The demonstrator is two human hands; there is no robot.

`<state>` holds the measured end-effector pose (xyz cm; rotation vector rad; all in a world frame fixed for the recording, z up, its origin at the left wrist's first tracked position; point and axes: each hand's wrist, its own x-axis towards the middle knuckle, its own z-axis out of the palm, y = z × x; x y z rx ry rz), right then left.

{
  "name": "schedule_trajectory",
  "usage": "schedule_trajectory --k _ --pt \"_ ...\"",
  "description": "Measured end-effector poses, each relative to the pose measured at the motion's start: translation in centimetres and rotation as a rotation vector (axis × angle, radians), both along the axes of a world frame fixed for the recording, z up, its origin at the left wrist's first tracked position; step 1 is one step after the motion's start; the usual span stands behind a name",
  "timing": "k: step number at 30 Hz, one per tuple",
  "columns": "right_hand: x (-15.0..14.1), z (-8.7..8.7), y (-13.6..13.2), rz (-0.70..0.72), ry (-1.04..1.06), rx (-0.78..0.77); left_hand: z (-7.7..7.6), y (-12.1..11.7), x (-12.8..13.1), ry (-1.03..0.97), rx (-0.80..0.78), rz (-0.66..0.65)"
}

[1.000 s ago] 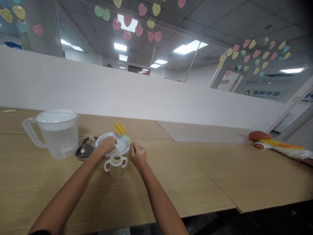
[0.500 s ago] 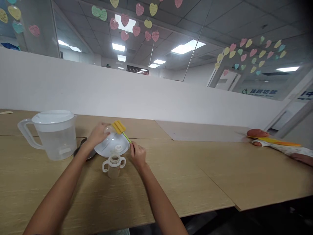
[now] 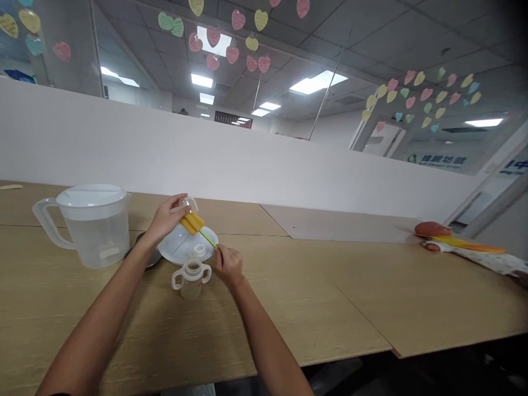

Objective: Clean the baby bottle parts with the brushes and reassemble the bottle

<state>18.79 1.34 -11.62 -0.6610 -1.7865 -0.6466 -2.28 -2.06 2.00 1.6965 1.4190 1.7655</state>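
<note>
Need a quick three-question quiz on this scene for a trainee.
1. Which hand holds the green-handled sponge brush?
2. True or false: the two-handled baby bottle stands on the white plate.
3. What is the left hand holding? A) a clear plastic cap B) a metal dish C) a pitcher lid

Key:
1. The right hand.
2. False: it stands on the wooden tabletop, in front of the plate.
3. A.

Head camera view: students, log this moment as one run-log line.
left hand: clear plastic cap | right hand: sponge bottle brush | nearby: two-handled baby bottle
</note>
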Motion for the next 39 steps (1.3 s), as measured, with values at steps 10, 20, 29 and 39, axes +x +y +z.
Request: schedule_trajectory --k 10,20,29,39 --pt "0.5 -0.7 0.1 -0.022 0.040 -0.082 1.1 -2.3 -0.4 0.252 -0.166 -0.111" --pt "0.4 -0.7 -0.2 -0.033 -0.010 -0.149 1.7 -3.0 -1.7 0.606 -0.033 0.281" --pt "1.0 -1.6 1.0 -0.160 0.224 -0.290 -2.0 -1.4 -6.4 0.842 -0.571 0.491" --pt "0.7 -1.5 0.8 -0.106 0.128 -0.277 -6.5 1.2 -6.9 0.922 -0.670 0.424"
